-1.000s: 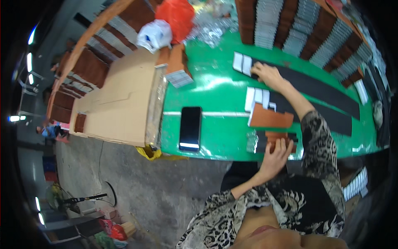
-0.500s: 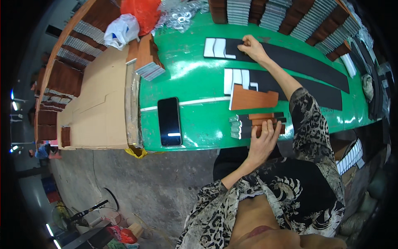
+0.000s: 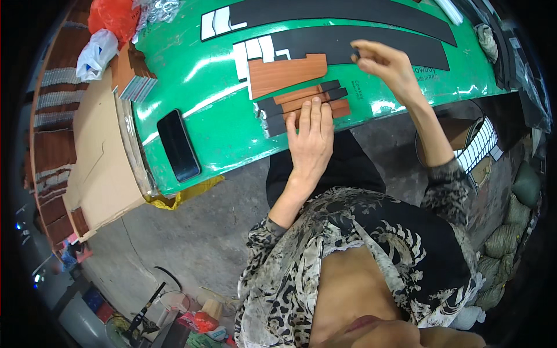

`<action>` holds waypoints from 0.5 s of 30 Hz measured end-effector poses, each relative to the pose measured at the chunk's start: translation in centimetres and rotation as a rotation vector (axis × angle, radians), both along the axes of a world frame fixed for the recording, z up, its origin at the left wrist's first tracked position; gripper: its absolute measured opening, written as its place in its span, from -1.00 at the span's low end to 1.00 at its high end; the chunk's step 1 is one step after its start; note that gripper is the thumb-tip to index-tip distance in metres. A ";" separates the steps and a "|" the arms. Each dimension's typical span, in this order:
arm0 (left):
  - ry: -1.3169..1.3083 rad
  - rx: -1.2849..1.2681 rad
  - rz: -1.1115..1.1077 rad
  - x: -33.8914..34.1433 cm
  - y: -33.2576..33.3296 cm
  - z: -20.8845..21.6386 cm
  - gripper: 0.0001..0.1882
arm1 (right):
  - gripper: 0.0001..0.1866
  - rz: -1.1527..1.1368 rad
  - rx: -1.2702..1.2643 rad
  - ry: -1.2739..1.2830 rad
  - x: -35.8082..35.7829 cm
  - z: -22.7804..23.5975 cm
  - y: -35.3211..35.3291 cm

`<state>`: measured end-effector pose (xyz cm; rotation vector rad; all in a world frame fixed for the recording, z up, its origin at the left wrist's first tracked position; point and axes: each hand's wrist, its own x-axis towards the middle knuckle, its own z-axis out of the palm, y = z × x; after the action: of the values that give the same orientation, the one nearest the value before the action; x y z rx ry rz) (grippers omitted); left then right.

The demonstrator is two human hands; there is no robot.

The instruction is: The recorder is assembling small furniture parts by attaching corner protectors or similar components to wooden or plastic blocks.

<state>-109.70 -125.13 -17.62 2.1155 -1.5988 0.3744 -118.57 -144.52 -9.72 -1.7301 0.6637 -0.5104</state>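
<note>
My left hand (image 3: 313,136) lies over a row of brown wood-grain strips with black pieces wrapped across them (image 3: 336,94), fingers stretched out and resting on top. Raised above the table to the right, my right hand (image 3: 387,66) has its fingers curled, with a small dark bit between the tips that is too small to name. Beyond my left hand sits a flat wood-grain panel (image 3: 287,76) with a stepped end. It overlaps a long black strip (image 3: 354,43) that has white sheets (image 3: 259,49) at its left end. A second black strip (image 3: 325,11) lies farther away.
A black phone (image 3: 178,145) lies left on the green tabletop (image 3: 214,133). Past it are a brown cardboard sheet (image 3: 104,151), a stack of wood-grain pieces (image 3: 138,81), and white (image 3: 97,55) and red (image 3: 114,17) plastic bags. A box with a striped lining (image 3: 477,142) stands below the right edge.
My right hand has left the far black strip and moved nearer and to the right, off its surface. My left hand stays on the wood-grain strips. The whole view has shifted and turned.
</note>
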 end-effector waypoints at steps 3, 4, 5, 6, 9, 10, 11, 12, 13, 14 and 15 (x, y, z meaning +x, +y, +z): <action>-0.035 0.052 0.008 -0.3 0.5 0.3 -0.39 | -0.72 -0.042 0.149 0.061 -3.6 -0.5 2.2; -0.046 0.060 0.010 -0.3 0.6 0.4 -0.38 | -0.72 -0.033 0.156 0.062 -4.2 -0.9 2.8; -0.057 0.067 0.010 -0.4 0.7 0.4 -0.37 | -0.73 -0.036 0.222 0.030 -4.6 -1.4 3.2; -0.056 0.045 0.025 -0.5 0.7 0.2 -0.36 | -0.75 -0.038 0.288 -0.001 -5.0 -1.9 3.6; -0.082 0.096 0.044 -0.9 1.1 0.5 -0.38 | -0.72 0.023 0.186 0.018 -5.2 -3.3 4.5; -0.083 0.103 0.051 -1.0 1.2 0.5 -0.38 | -0.72 0.031 0.142 0.035 -5.0 -3.4 4.8; -0.099 0.111 0.055 -1.0 1.2 0.4 -0.41 | -0.72 0.036 0.148 0.038 -4.7 -3.1 5.0; -0.115 0.120 0.058 -1.1 1.2 0.3 -0.44 | -0.72 0.074 -0.067 0.043 -4.2 -2.6 5.2; -0.110 0.125 0.062 -1.1 1.2 0.1 -0.44 | -0.72 0.113 -0.283 0.047 -3.8 -2.4 5.4; -0.134 0.112 0.065 -1.1 1.1 0.1 -0.46 | -0.71 0.114 -0.353 0.024 -3.5 -2.6 5.5; -0.157 0.099 0.069 -1.0 1.1 0.0 -0.48 | -0.71 0.118 -0.351 0.027 -3.3 -2.6 5.6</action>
<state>-110.75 -124.03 -17.66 2.2689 -1.6653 0.5053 -121.89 -138.91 -12.36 -2.0952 0.5074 -0.5453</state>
